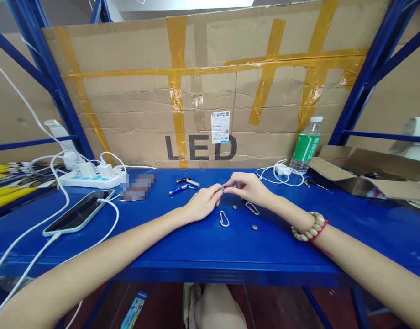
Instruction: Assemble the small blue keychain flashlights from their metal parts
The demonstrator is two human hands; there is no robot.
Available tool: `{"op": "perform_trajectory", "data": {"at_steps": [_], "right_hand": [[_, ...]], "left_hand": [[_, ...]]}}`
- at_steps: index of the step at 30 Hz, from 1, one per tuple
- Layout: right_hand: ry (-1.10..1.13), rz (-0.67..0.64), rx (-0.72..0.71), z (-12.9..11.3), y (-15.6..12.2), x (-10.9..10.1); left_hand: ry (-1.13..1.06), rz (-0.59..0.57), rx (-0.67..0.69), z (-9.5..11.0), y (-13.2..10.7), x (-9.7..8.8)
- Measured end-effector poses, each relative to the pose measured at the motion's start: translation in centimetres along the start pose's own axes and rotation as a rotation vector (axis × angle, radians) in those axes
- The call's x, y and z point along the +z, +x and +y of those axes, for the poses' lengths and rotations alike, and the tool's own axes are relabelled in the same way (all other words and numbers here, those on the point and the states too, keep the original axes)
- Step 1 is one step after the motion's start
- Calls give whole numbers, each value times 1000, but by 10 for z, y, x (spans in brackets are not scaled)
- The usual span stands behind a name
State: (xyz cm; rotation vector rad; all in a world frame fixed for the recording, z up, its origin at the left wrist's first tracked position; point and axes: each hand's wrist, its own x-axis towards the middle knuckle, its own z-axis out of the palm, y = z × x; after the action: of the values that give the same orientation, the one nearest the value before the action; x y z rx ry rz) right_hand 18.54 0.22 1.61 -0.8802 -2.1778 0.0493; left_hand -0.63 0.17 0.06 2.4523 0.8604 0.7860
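Observation:
My left hand (pixel 203 202) and my right hand (pixel 248 187) meet above the blue tabletop. Between their fingertips is a small dark metallic piece (pixel 222 188); its kind is too small to make out, and the left fingers hide part of it. Both hands are closed in a pinch on it. Just below lie a silver carabiner (pixel 224 219) and a second carabiner (pixel 252 209), close under the right hand. Two small round metal discs, one disc (pixel 234 207) between the carabiners and another disc (pixel 254 227) nearer the front, rest flat. Beyond the left hand sit several small pen-like tubes (pixel 178 189), blue, black and silver.
On the left are a phone (pixel 80 212) with white cables, a power strip (pixel 93 179) and a pixelated item (pixel 137 187). A water bottle (pixel 306 146), a white cable and an open cardboard box (pixel 354 176) stand at the right. Taped cardboard (pixel 138 105) backs the blue table (pixel 182 249).

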Motion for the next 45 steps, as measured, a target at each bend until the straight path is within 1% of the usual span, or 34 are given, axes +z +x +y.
{"op": "perform_trajectory", "data": {"at_steps": [6, 13, 16, 45], "right_hand": [[33, -15, 16, -2, 0, 1], [136, -33, 120, -5, 0, 2], [146, -45, 144, -7, 0, 3], [102, -44, 143, -9, 0, 2]], "left_hand": [[38, -36, -6, -1, 0, 0], [21, -19, -9, -2, 0, 1], [13, -16, -13, -1, 0, 0], [16, -19, -28, 1, -1, -1]]}}
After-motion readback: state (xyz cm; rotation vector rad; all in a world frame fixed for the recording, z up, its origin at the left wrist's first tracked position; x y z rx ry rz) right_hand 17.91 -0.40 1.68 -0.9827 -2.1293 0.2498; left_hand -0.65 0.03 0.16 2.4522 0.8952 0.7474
